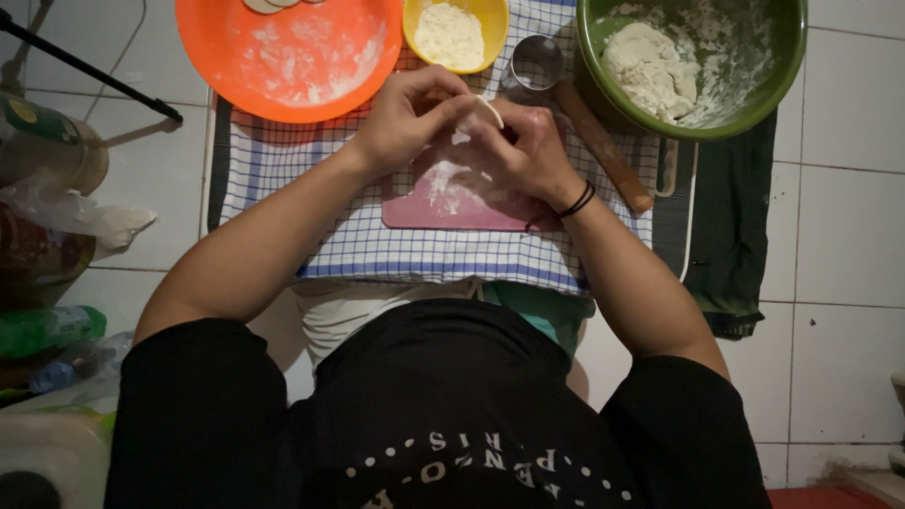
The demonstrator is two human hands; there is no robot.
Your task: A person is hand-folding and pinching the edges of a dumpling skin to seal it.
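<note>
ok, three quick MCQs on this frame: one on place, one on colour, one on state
1. Where does the wooden rolling pin lie?
A. inside the orange plate
B. beside the green bowl, right of the pink board
C. on the floor tiles

2. What colour is the small bowl holding flour?
A. yellow
B. blue
C. white

3. What are both hands doing?
A. resting flat on the cloth
B. pinching a thin piece of dough
C. gripping the rolling pin

Answers:
1 B: it lies on the checked cloth between the pink board and the green bowl.
2 A: its rim is yellow.
3 B: left hand and right hand meet on the piece of dough.
</note>
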